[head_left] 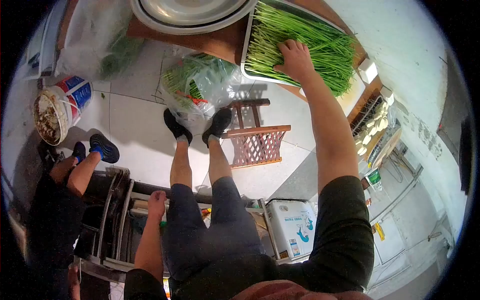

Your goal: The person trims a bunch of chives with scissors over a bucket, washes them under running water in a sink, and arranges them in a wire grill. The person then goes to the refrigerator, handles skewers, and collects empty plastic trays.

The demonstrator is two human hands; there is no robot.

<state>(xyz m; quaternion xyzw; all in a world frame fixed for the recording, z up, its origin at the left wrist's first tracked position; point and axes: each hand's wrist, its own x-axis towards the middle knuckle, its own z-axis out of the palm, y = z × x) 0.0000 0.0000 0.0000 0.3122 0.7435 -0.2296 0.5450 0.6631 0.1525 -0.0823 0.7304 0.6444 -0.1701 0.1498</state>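
Note:
My right hand [296,62] rests on long thin green vegetable stems [325,50], its thumb apart from the other fingers. Pale at their left ends, the stems lie side by side in a white-rimmed tray [243,62]. My left hand [157,202] hangs low beside my left knee with its fingers curled in. Nothing shows in it. Between the table and my feet, a clear plastic bag [215,75] on the floor holds more greens and a red strip.
Metal basins [195,22] stand on the brown table [215,47] left of the tray. A wooden folding stool [257,131] lies by my right foot. Further left are a dirty bucket [75,100] and another person's legs [82,175]. A white box [291,227] sits at lower right.

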